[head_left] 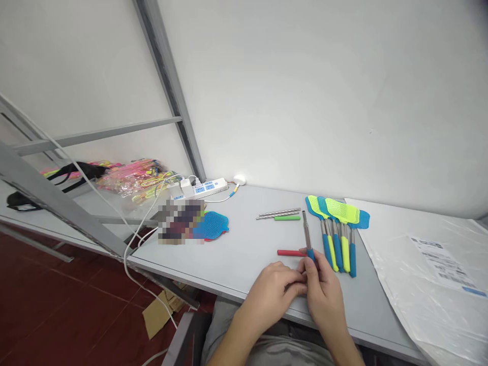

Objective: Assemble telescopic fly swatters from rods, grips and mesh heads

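Note:
My right hand [324,287] is closed on a metal telescopic rod [307,231] with a blue handle [311,254]. The rod points up and away from me, with no paddle on its far end. My left hand [276,290] meets it, fingers curled and pressed together near the handle's hidden lower end; what they grip cannot be seen. A red handle [290,252] lies just beyond my hands. Behind it are bare metal rods [278,212] and a green handle [287,218]. To the right lie several assembled fly swatters [337,239] with blue and yellow paddles.
Loose swatter paddles [211,225] lie left on the grey table [244,239], beside a pixelated patch. A power strip [206,188] with white cables sits behind them. White plastic packaging [423,274] covers the right side. A metal frame [171,91] and bagged colourful items [133,178] are at left.

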Action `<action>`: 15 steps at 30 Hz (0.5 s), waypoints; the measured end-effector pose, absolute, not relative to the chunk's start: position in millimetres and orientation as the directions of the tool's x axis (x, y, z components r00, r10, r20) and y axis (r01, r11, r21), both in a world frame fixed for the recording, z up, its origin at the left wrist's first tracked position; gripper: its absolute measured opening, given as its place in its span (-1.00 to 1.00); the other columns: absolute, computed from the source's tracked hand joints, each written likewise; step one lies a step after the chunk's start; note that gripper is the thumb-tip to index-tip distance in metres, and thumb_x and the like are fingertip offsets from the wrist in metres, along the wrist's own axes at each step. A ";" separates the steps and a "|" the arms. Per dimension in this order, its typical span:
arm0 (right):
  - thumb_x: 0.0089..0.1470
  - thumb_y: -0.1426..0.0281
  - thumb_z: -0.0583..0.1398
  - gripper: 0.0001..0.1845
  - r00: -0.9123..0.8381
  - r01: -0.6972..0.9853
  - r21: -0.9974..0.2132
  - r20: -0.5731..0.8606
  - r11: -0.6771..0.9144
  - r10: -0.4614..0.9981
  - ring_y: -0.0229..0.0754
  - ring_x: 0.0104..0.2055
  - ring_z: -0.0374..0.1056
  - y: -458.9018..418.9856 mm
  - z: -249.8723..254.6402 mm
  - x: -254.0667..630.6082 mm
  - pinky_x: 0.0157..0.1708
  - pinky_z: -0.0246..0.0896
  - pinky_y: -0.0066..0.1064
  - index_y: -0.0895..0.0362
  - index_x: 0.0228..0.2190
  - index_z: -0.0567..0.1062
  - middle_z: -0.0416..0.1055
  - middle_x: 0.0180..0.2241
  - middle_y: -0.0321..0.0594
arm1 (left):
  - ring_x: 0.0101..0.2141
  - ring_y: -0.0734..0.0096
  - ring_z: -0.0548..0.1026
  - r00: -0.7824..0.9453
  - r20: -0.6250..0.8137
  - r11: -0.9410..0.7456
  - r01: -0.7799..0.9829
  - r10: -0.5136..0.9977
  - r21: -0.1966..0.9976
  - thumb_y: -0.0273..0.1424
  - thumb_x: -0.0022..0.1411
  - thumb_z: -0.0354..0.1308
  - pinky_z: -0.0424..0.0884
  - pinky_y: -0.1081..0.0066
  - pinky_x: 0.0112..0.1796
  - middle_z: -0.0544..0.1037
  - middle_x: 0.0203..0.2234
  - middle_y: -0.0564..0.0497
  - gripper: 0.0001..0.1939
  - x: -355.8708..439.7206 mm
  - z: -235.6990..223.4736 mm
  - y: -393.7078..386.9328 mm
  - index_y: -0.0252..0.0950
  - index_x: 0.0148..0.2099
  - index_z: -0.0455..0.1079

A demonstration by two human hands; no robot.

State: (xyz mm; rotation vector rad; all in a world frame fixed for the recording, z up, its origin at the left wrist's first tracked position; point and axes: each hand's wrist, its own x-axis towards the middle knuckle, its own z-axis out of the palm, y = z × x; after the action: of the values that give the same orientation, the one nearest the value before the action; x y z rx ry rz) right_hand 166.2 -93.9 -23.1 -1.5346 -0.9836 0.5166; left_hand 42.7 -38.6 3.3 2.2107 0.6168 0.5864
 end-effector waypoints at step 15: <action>0.16 0.02 0.06 -0.43 0.615 0.298 -0.948 0.101 -0.113 0.782 -0.02 -0.03 0.37 -112.4 -31.6 186.9 -0.04 0.27 -0.23 0.14 0.04 0.39 0.45 -0.02 -0.06 | -0.21 0.17 0.41 0.742 0.228 -0.776 0.609 0.630 0.161 -0.38 0.26 0.15 0.23 0.25 -0.21 0.47 -0.33 -0.06 -0.91 80.4 6.0 52.0 -0.26 -0.29 0.45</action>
State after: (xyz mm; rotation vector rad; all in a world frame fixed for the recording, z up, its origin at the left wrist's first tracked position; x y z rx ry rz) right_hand 186.9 -112.4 -31.6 -1.6884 -0.8980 0.5228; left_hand 80.4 52.0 6.0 2.8608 1.0193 0.4171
